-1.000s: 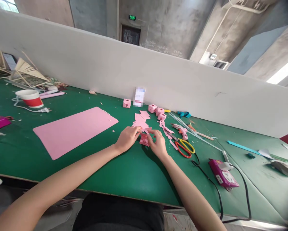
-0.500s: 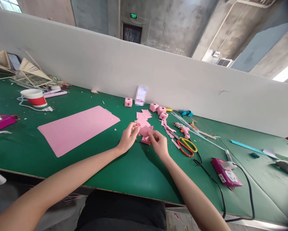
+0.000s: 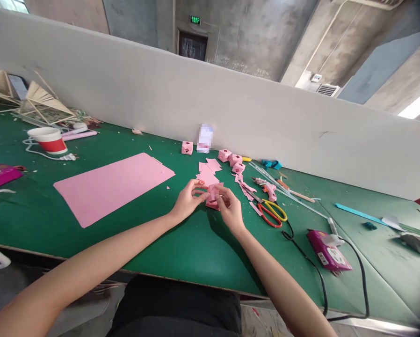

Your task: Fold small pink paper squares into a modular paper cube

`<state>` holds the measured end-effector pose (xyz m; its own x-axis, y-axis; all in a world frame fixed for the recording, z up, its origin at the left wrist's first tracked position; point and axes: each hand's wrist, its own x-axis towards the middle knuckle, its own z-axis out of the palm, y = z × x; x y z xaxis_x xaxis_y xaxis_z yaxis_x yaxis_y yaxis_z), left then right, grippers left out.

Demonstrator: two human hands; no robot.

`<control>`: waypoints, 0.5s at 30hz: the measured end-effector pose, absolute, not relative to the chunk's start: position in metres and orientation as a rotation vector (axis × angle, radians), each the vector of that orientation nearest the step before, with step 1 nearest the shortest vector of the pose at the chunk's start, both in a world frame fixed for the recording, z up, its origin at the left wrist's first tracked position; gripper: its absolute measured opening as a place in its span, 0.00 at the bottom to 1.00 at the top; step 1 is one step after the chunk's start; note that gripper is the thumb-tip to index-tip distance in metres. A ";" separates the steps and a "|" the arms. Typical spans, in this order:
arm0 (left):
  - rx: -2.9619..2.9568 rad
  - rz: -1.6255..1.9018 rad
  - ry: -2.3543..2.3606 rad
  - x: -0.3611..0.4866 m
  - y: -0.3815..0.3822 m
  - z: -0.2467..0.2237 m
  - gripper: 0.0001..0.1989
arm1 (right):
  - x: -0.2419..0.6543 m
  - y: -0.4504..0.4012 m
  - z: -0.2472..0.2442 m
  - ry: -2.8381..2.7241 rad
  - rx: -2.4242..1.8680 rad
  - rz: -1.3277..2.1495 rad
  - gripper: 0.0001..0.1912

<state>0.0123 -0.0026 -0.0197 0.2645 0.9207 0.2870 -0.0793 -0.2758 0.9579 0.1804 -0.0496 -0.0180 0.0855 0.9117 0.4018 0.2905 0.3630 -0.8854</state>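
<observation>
Between my two hands is a small pink paper piece (image 3: pixel 214 191), raised just above the table. My left hand (image 3: pixel 189 200) pinches its left edge with thumb and fingers. On its right side, my right hand (image 3: pixel 230 206) grips it the same way. Below it lies another folded pink piece (image 3: pixel 213 205), partly hidden by the fingers. Cut pink paper squares (image 3: pixel 207 174) are spread just beyond my hands. Several folded pink paper cubes (image 3: pixel 235 160) with diamond-shaped holes stand farther back, and one more cube (image 3: pixel 187 148) sits apart on the left.
A large pink sheet (image 3: pixel 113 187) lies to the left, with a paper cup (image 3: pixel 47 140) behind it. Scissors (image 3: pixel 273 214), pink scraps (image 3: pixel 247 187) and a pink glue gun (image 3: pixel 270 191) lie right. A purple power socket (image 3: pixel 329 252) trails a black cable. A partition (image 3: pixel 283 121) borders the back.
The pink paper piece has turned and folded between my fingers, and its flat face shows less. My right hand has shifted slightly left, closer to my left hand.
</observation>
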 end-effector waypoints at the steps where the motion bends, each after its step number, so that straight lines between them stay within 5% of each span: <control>1: 1.511 1.216 0.826 0.012 -0.003 -0.020 0.23 | 0.181 -0.049 -0.019 -1.458 -1.155 0.664 0.21; 15: 1.641 1.253 0.866 0.011 -0.003 -0.021 0.21 | 0.174 -0.048 -0.021 -1.428 -1.234 0.633 0.16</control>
